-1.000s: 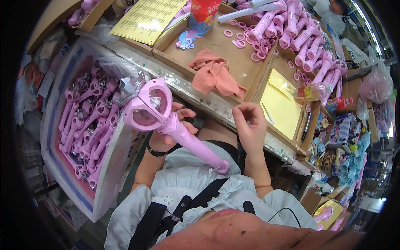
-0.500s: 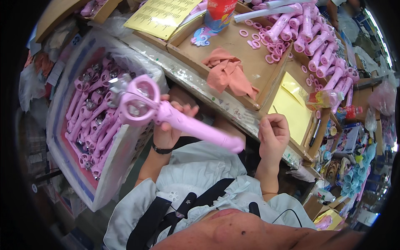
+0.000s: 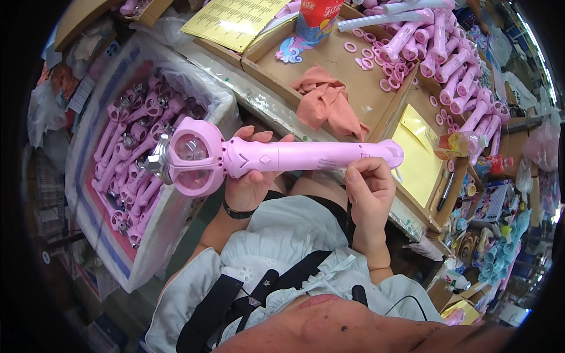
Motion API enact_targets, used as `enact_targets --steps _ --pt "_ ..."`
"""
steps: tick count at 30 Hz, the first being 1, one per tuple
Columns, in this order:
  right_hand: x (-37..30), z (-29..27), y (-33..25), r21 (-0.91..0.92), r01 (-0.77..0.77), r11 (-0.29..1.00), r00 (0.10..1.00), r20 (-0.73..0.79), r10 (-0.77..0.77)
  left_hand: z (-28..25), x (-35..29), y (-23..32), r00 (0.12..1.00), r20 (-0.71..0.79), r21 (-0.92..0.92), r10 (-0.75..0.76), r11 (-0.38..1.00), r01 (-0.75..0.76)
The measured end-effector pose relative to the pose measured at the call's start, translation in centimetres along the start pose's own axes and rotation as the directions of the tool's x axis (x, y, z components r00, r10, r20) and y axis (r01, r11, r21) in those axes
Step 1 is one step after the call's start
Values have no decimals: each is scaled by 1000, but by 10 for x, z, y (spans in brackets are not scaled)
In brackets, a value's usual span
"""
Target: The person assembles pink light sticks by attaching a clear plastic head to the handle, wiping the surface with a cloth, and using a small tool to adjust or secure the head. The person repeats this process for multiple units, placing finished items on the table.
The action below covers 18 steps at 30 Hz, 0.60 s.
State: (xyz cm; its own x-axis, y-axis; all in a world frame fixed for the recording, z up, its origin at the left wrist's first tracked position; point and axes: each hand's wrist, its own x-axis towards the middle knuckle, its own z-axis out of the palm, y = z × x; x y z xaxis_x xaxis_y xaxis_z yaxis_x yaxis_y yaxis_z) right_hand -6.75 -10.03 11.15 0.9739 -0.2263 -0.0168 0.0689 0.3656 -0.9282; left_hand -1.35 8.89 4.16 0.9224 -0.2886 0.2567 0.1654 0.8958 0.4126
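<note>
Closed around the neck of a glossy pink plastic wand (image 3: 312,156), the left hand (image 3: 247,189) keeps its fingers mostly behind, tips showing past the upper edge, thumb along the lower. Black band (image 3: 238,213) on that wrist. Right hand (image 3: 372,191): thumb and forefinger drawn together at the handle's lower edge, near the far end. Contact unclear to us; nor can we tell whether anything tiny sits between those tips.

Wand lies nearly level above the lap, head to the left, handle end to the right. At the head we note a clear rounded window (image 3: 191,154) within pink hoops, and a silver faceted ornament (image 3: 158,161) at the very tip.

Handling, our judgement: stiff, fairly light, likely a little head-heavy; smooth shell could slip. Neck or mid-handle seems the soundest hold. We would keep pressure off window and ornament, probably the fragile parts.

Just left: a pale-walled crate (image 3: 154,241) lined with plastic film, with many similar pink wands (image 3: 126,176) heaped inside. Beyond the lap, a shallow brown cardboard tray (image 3: 329,59) bearing a crumpled salmon cloth (image 3: 321,97) and small pink rings (image 3: 397,70). Farther off, we see stacked pink tubular handles (image 3: 450,56).
</note>
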Motion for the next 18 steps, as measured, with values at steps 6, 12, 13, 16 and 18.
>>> enact_targets --steps 6,12,13,16,18 --pt "3 6 -4 48 -85 995 994 78 82 3 10 3 969 238 330 -68 944 -15" --pt "9 9 -2 -114 -87 990 994 56 94 15 8 27 854 346 706 -389 708 36" --pt "10 10 -1 -119 -98 988 993 61 106 16 7 28 851 353 710 -389 703 27" --pt "10 11 3 -234 -6 972 1000 16 10 16 8 24 849 370 676 -377 736 32" --pt "8 9 3 -226 45 973 999 -15 -50 14 9 20 860 367 577 -353 812 87"
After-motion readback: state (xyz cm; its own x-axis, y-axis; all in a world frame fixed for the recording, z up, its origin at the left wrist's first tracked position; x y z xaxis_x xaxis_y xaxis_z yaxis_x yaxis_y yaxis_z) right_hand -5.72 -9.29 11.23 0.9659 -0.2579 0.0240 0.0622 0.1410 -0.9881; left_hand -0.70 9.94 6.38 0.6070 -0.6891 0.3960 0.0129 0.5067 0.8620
